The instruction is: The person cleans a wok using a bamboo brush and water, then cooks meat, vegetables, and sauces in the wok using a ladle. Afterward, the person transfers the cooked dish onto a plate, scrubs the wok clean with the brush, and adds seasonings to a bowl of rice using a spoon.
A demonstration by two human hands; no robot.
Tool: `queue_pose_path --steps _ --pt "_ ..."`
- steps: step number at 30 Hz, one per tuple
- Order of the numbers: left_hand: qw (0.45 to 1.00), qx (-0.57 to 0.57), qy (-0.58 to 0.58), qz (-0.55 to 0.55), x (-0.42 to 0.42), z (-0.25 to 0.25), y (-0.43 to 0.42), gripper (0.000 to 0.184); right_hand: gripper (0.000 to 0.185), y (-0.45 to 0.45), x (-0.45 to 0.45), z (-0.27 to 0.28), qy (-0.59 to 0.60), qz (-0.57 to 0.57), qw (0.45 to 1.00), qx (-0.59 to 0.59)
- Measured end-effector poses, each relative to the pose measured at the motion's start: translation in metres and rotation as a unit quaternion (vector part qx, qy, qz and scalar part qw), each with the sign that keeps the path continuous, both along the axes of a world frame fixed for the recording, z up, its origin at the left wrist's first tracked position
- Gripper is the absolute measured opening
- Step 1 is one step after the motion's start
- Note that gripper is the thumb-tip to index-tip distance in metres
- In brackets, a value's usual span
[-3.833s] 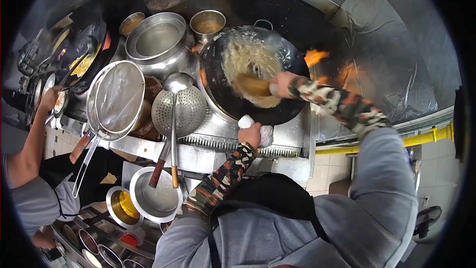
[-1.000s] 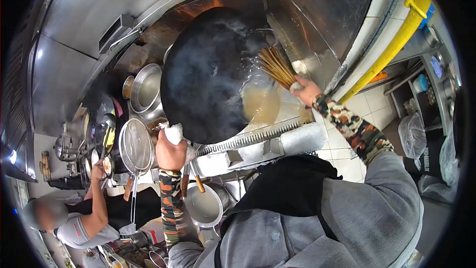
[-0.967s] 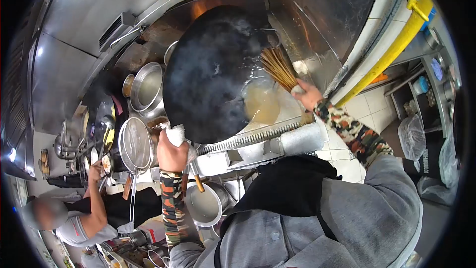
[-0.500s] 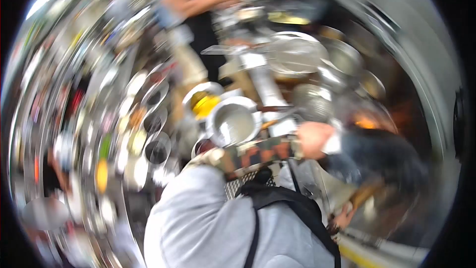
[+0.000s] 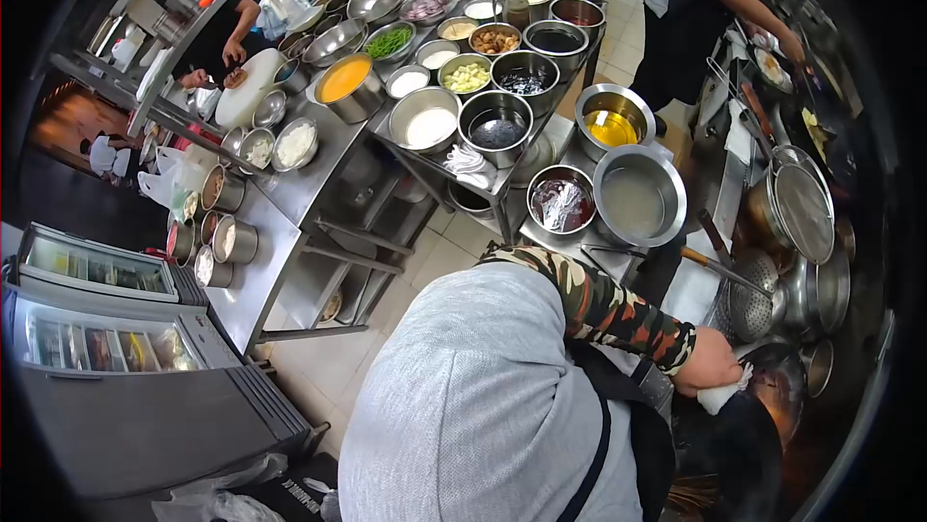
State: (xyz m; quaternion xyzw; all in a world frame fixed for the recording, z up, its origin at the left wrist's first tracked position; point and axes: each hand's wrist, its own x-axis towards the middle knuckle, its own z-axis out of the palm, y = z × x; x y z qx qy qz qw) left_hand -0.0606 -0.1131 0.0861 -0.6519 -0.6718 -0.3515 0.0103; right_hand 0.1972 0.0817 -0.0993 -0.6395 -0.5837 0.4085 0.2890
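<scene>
Left hand [image 5: 708, 363] around white cloth [image 5: 722, 395]; pale lettering [image 5: 301, 496], unreadable, on black item [image 5: 278, 495]

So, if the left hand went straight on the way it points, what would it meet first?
Probably the dark wok, just beyond the white cloth that the left hand grips, though depth there is hard to judge.

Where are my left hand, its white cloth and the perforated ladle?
Left hand [image 5: 708, 362]: head view, back of the hand.
White cloth [image 5: 724, 395]: head view, bunched middle.
Perforated ladle [image 5: 751, 313]: head view, its holed bowl.
</scene>
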Motion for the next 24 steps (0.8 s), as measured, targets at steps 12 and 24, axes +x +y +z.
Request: queue_pose_path --steps 12,24 --pt "0.881 -0.25 -0.378 0.134 -0.028 -0.021 0.089 0.022 0.059 -0.03 0.042 0.197 0.072 0.003 0.973 0.218" --pt "0.72 -0.249 -0.629 0.153 0.055 -0.115 0.19 0.038 0.064 0.155 -0.008 0.372 -0.062 -0.128 0.848 0.511"
